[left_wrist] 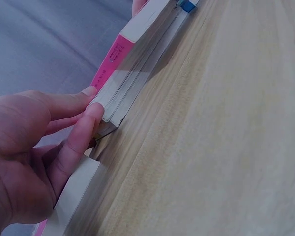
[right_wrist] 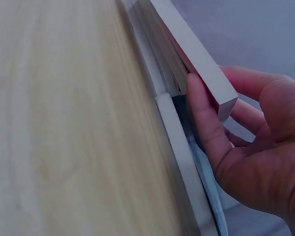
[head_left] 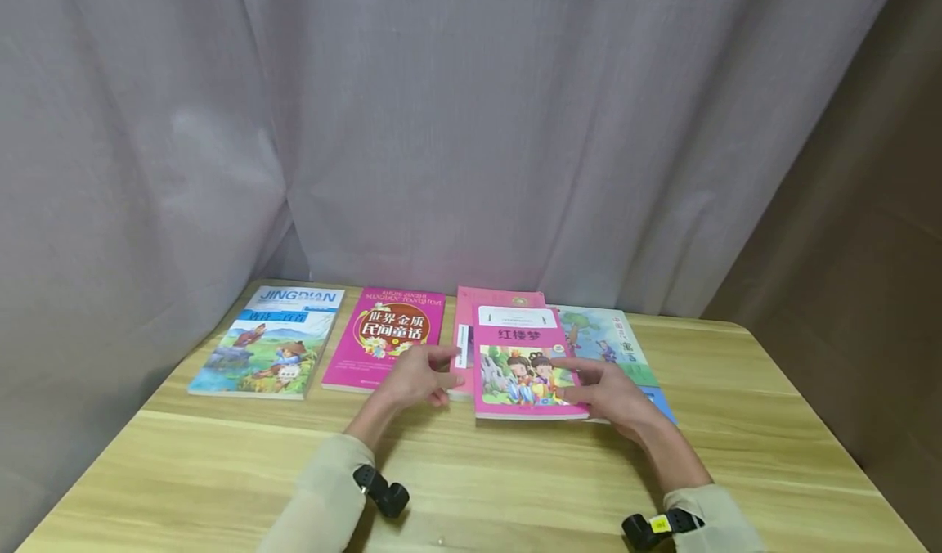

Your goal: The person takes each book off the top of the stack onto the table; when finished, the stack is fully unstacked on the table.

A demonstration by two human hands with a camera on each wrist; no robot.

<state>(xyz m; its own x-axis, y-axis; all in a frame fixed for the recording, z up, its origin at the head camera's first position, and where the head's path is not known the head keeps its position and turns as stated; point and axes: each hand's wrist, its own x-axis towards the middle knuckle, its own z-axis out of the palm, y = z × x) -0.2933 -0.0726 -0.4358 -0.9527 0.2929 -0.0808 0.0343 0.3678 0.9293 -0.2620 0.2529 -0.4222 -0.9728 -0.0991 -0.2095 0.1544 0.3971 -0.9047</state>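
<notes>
Black wrist cameras (head_left: 381, 494) sit at seven and five o'clock, beside cream sleeves (head_left: 320, 496). Under the hot-pink book (head_left: 515, 373) lies a light-pink book (head_left: 478, 298), showing at eleven o'clock; a partly covered green-and-white book (head_left: 624, 336) shows at three; magenta (head_left: 353, 365) and blue (head_left: 266, 348) books lie at nine. Two cartoon figures fill its cover, below a white panel. Its right side is pinched by the right hand (head_left: 607, 391); whether the left hand (head_left: 421, 377), at its nine, pinches anything, I cannot tell. Streaked wood grain covers the counter (head_left: 515, 492); grey cloth (head_left: 471, 144) hangs in folds at twelve.

Left fingers (left_wrist: 77, 138), right fingers (right_wrist: 205, 117), both pinched
</notes>
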